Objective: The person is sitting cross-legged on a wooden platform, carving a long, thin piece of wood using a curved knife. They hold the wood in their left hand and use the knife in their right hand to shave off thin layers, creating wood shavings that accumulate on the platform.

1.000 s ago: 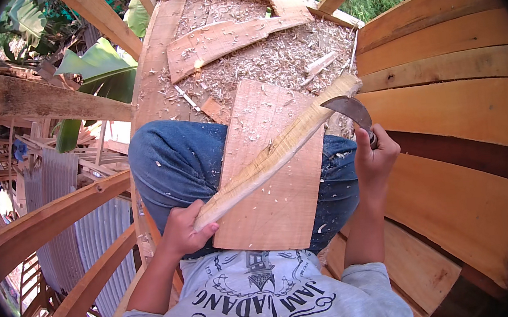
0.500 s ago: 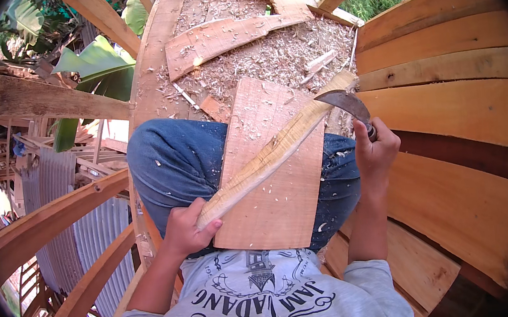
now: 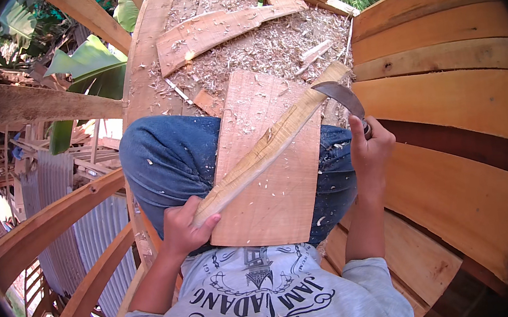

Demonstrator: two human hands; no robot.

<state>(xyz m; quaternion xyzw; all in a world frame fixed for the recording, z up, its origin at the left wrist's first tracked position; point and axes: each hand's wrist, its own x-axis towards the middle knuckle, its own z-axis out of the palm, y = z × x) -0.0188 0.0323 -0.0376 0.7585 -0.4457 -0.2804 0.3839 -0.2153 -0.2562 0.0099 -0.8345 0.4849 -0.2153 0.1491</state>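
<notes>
A: Where is the length of wood (image 3: 267,143) held?

B: It is slanted above a flat board (image 3: 266,213) laid across a lap in blue jeans (image 3: 163,149). Its long axis is pointed from near left to far right. Whether it is rested on the board cannot be told.

A: How is it gripped?

B: Its near end is enclosed by the fingers of the left hand (image 3: 186,227), curled around it, with the thumb set against its right side.

A: And the other end?

B: That end is placed nearer the right hand (image 3: 373,144), ahead of it and to its left, untouched by those fingers. They are wrapped around the handle of a curved knife (image 3: 343,96), with the thumb raised toward the blade.

A: How is the blade set?

B: It is angled over the wood from the right, just short of the far end, its hollow side turned toward the wearer. Actual contact cannot be confirmed. Beyond, wood shavings (image 3: 278,38) are scattered thickly.
</notes>
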